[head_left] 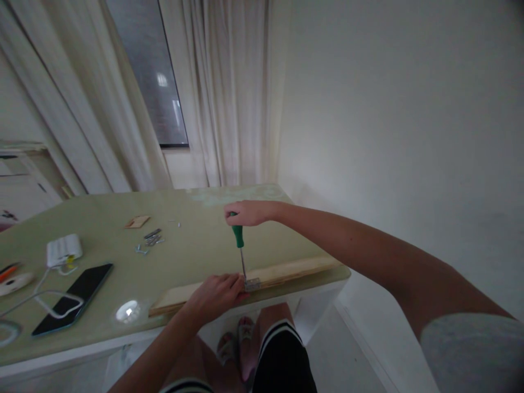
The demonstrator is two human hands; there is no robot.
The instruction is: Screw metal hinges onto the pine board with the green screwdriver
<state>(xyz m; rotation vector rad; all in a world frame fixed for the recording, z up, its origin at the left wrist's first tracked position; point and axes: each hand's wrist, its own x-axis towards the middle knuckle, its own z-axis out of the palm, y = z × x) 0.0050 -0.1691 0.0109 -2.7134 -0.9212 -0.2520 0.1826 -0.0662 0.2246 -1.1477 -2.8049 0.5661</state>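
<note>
My right hand (249, 213) is wrapped round the green handle of a screwdriver (238, 236), which stands nearly upright. Its tip meets a small metal hinge (252, 284) on a long wooden board (301, 268). The board lies along the front edge of the table. My left hand (221, 295) presses on the board just left of the hinge, its fingers bent over the wood and holding it. Whether a screw sits under the screwdriver tip is too small to tell.
Several screws and small metal parts (153, 239) lie on the green table (204, 240), near a small wooden piece (138, 221). At left are a phone (73, 300), a white power strip (64, 250) with its cable, and a tape roll (16, 284). A wall (388, 136) rises at right.
</note>
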